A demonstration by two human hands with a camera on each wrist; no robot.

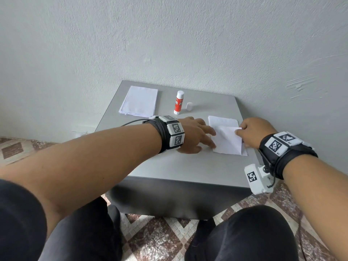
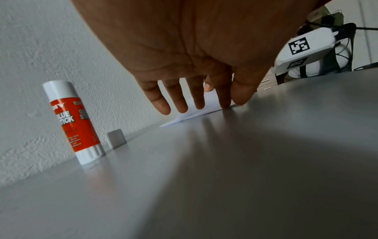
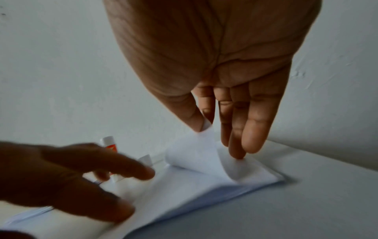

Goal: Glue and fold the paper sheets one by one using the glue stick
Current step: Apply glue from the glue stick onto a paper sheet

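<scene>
Two hands are working one paper sheet (image 1: 226, 137) on the grey table (image 1: 169, 166): the right hand (image 1: 254, 131) is pinching its lifted corner, the left hand (image 1: 195, 134) is pressing flat-fingered; the uncapped glue stick (image 1: 178, 102) is standing behind.

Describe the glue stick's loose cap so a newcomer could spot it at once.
Start at the grey table against the wall, near its far edge. Right of the paper stack stands the upright red-and-white glue stick; the cap sits just to its right. It is the only small, plain white, label-free piece, much shorter than the stick.
</scene>
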